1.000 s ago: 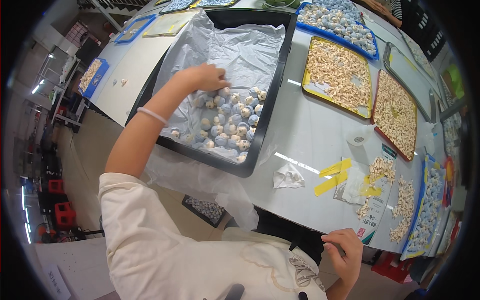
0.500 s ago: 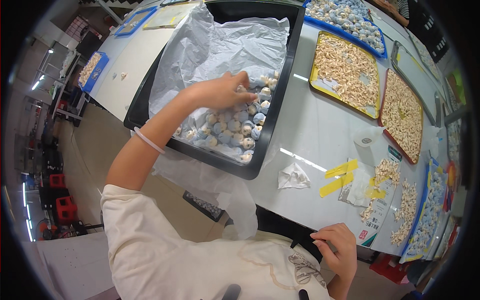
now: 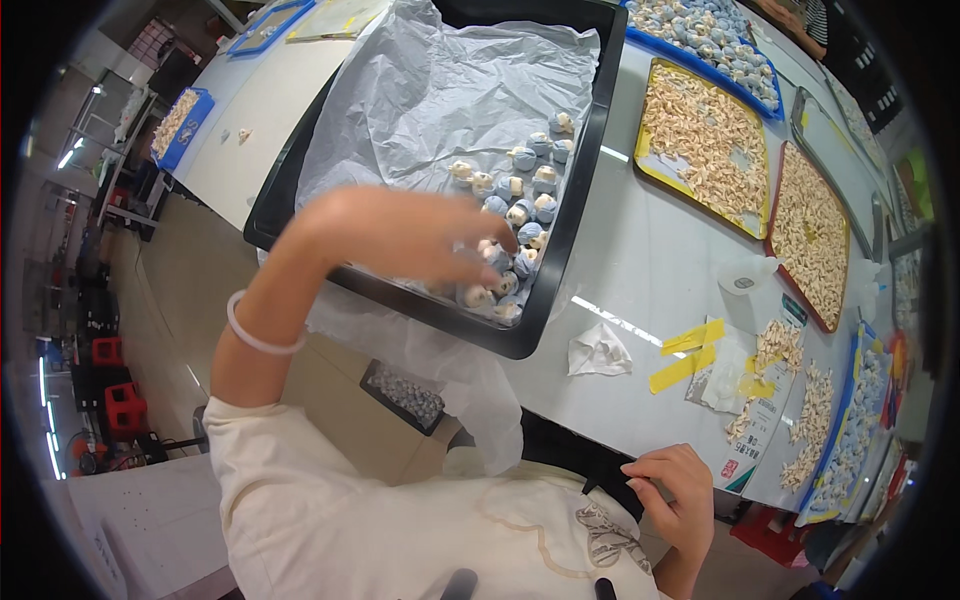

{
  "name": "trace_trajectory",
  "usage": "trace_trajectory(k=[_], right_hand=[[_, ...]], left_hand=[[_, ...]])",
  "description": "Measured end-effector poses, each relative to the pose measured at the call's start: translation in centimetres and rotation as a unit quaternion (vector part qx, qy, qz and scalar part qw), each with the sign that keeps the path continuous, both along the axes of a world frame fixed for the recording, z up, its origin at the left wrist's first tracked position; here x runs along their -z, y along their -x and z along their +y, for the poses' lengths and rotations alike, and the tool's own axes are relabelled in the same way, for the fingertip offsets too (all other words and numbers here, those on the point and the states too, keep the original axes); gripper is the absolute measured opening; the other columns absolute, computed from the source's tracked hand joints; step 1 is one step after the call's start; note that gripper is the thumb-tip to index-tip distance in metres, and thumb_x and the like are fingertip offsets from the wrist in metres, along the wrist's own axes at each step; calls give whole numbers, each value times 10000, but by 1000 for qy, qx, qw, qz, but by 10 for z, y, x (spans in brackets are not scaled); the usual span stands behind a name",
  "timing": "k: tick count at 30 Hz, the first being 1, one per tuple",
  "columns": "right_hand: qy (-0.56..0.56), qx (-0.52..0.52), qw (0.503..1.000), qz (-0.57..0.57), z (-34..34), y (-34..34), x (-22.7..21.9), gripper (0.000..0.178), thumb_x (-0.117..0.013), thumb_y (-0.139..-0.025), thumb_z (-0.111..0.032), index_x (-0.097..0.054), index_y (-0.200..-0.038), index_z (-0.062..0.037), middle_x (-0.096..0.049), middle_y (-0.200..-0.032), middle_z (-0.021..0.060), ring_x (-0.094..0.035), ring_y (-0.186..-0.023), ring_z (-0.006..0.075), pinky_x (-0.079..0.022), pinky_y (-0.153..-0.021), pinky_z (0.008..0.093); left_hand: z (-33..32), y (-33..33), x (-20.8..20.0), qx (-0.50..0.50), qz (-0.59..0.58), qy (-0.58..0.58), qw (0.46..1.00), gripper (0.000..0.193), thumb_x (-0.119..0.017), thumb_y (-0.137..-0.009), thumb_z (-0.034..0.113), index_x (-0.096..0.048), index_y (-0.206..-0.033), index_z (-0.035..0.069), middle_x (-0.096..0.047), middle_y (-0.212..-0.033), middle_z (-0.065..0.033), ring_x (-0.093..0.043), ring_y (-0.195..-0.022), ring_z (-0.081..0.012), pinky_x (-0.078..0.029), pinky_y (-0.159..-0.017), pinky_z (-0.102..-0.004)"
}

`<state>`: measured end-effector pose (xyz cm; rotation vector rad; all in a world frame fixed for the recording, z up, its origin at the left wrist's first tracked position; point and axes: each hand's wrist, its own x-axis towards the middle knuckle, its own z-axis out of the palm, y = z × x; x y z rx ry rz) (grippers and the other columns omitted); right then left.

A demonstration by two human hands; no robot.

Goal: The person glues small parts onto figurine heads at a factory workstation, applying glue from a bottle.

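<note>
My left hand (image 3: 400,235) is over the near part of a black tray (image 3: 535,325) lined with crumpled white paper (image 3: 450,90). Motion smears its fingers, which reach down among small round blue-and-cream figures (image 3: 520,212) with head-like tops. Whether the fingers hold one cannot be made out. More figures lie along the tray's right side and near corner, partly hidden by the hand. Close to my body, at the table's near edge, my right hand (image 3: 675,495) has its fingers curled, thumb near the index finger. Anything inside it is hidden.
Right of the black tray lie a yellow tray (image 3: 765,222) and a red-brown tray (image 3: 785,265) of small cream pieces. A blue tray (image 3: 640,38) of similar figures stands behind. Crumpled tissue (image 3: 600,350), yellow tape (image 3: 690,355) and loose pieces (image 3: 812,420) are nearer.
My left hand has moved nearer across the tray, uncovering figures farther back along the right side. The view has shifted slightly. My right hand stays where it was.
</note>
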<state>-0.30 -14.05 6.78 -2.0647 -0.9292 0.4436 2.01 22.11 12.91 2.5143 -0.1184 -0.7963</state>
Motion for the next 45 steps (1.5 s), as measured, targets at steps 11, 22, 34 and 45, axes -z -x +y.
trace_trajectory(k=[11,22,34,45], right_hand=[[7,24,1000,12,-4,12,-6,179,-649,-633,3,-640,-805,-47,-618,-743,67,-556,-677,233,-404,-628,308],[6,34,999,14,-5,7,-3,182,-642,-626,9,-640,-800,-46,-619,-747,68,-558,-687,235,-399,-630,308],[1,31,999,28,-6,1,5,178,-644,-627,3,-639,-799,-45,-614,-739,68,-556,-684,236,-395,-628,312],[-6,42,999,27,-11,5,4,173,-642,-625,13,-640,-787,-44,-612,-733,65,-547,-670,230,-394,-612,305]], left_hand=[[28,-125,83,-21,-342,-104,934,299,-498,-872,268,-546,-1062,42,-578,-995,-150,-594,-826,-294,-456,-776,-383],[1,-73,15,-84,95,-37,991,379,-530,-787,372,-532,-1134,218,-581,-1086,-104,-560,-965,-268,-491,-758,-447],[-2,3,-7,26,-44,-85,995,292,-502,-874,282,-545,-1082,81,-515,-998,-148,-552,-884,-274,-438,-784,-340],[17,-25,48,-54,-163,-185,968,326,-462,-889,339,-488,-1026,44,-509,-990,-185,-560,-865,-358,-447,-749,-419]])
